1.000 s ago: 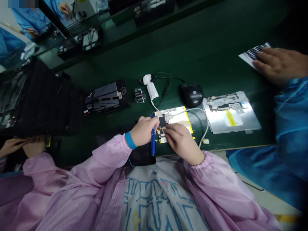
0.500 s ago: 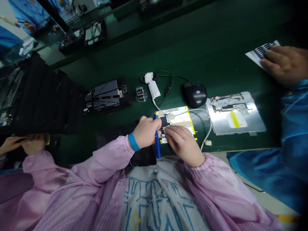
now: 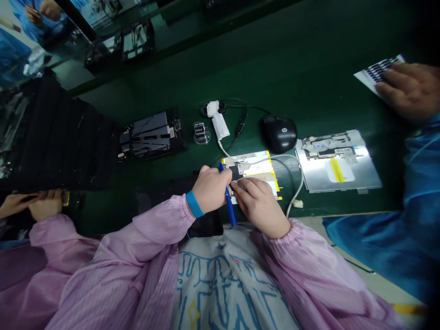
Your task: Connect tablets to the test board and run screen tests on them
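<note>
My left hand, with a blue band at its wrist, is closed around a blue pen whose lower end points toward my body. My right hand lies over the lower part of a white, yellow-edged battery pack. Its fingers are bent together, close to the left fingertips, and hide whatever is between them. A white cable crosses the top of the pack. Partly under my left forearm is a dark flat panel at the table's front edge.
A black mouse, a small tally counter and an opened tablet lie beyond my hands. To the right are a silver metal panel and a co-worker's hand on a label sheet. Black trays are stacked left.
The blue pen has tilted, its lower end swinging to the right. My right fingers have drawn closer to the left ones and curled more. The co-worker's hand has shifted slightly right.
</note>
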`<move>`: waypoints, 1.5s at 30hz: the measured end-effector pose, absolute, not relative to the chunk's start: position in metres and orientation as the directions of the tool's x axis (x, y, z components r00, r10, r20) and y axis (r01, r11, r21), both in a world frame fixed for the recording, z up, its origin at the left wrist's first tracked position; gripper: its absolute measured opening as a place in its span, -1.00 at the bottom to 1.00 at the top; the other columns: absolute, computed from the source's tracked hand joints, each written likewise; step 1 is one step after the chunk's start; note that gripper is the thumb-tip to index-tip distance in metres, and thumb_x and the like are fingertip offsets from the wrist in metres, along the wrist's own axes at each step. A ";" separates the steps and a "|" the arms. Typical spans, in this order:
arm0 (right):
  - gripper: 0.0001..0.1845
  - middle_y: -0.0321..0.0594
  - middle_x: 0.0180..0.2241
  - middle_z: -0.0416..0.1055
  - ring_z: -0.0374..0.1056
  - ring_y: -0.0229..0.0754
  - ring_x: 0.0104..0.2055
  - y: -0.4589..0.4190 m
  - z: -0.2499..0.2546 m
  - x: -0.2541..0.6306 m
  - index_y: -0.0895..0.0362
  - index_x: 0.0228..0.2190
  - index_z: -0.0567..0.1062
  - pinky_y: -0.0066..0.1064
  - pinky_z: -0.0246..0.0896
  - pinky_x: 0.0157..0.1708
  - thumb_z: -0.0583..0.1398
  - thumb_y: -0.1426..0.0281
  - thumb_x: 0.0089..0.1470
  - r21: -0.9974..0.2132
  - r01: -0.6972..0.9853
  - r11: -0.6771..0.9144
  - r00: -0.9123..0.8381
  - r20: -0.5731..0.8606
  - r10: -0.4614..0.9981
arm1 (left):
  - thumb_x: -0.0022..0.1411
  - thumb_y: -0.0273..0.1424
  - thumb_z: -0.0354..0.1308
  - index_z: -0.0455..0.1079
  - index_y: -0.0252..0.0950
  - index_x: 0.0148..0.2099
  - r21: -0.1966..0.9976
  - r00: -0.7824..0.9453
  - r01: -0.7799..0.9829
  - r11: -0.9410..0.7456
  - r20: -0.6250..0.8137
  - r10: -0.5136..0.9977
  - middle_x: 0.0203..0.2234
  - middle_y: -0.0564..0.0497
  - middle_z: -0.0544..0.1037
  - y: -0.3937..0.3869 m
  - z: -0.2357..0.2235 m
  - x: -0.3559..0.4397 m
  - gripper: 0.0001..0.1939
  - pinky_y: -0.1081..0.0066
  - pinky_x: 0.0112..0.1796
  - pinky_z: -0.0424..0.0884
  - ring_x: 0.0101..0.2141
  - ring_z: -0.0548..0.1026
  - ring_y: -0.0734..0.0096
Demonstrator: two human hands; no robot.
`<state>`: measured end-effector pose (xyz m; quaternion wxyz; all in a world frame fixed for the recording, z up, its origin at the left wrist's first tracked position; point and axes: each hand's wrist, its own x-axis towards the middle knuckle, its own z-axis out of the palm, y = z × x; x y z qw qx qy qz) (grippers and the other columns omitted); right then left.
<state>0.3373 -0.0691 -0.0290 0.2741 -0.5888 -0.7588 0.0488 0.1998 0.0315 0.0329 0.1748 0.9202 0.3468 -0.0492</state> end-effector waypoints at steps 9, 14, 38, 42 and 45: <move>-0.66 0.00 -0.06 0.38 0.22 0.02 -0.03 -0.071 -0.031 0.335 0.21 -0.01 0.42 -0.15 0.16 -0.09 0.05 0.47 0.21 -0.380 0.882 0.280 -0.156 0.326 0.933 | 0.15 -0.43 0.05 0.23 -0.28 -0.33 0.324 0.754 0.655 -0.682 -0.220 0.620 -0.51 0.01 0.47 0.032 0.036 0.201 -0.96 0.26 -0.27 0.18 -0.39 0.43 0.28; -0.69 0.00 -0.10 0.36 0.25 0.01 -0.06 -0.069 -0.026 0.336 0.20 -0.05 0.44 -0.16 0.23 -0.13 0.06 0.44 0.21 -0.449 0.855 0.261 -0.122 0.315 0.941 | 0.18 -0.23 0.11 0.17 -0.25 -0.37 0.525 0.636 0.703 -0.480 -0.162 0.754 -0.48 0.03 0.45 0.041 0.069 0.171 -0.76 0.38 -0.36 0.26 -0.40 0.42 0.35; -0.42 0.09 -0.16 0.45 0.38 0.17 -0.15 -0.045 -0.031 0.354 0.24 -0.01 0.34 -0.03 0.21 -0.18 -0.03 0.04 0.18 -0.371 0.919 0.137 -0.037 0.263 0.964 | 0.09 -0.21 0.17 0.13 -0.23 -0.38 0.684 -0.139 0.695 0.222 -0.176 0.975 -0.49 0.07 0.43 0.009 0.057 -0.028 -0.71 0.38 -0.36 0.28 -0.47 0.38 0.42; -0.43 0.24 -0.02 0.34 0.28 0.24 0.04 -0.052 -0.004 0.336 0.29 0.06 0.29 0.07 0.19 -0.06 0.01 0.13 0.19 -0.445 0.872 0.205 -0.029 0.370 0.929 | 0.06 -0.20 0.20 0.12 -0.24 -0.39 0.801 -0.128 0.551 0.236 -0.199 0.972 -0.56 0.11 0.38 0.010 0.056 -0.034 -0.68 0.42 -0.42 0.26 -0.52 0.33 0.47; -0.49 0.18 0.14 0.19 0.06 0.23 0.23 -0.067 0.020 0.300 0.20 0.08 0.28 0.11 0.06 0.09 0.11 0.21 0.16 -0.408 0.796 0.448 -0.263 0.433 0.862 | 0.11 -0.20 0.16 0.11 -0.24 -0.38 0.875 -0.091 0.425 0.231 -0.213 0.973 -0.62 0.15 0.30 0.014 0.055 -0.033 -0.70 0.45 -0.46 0.23 -0.56 0.29 0.50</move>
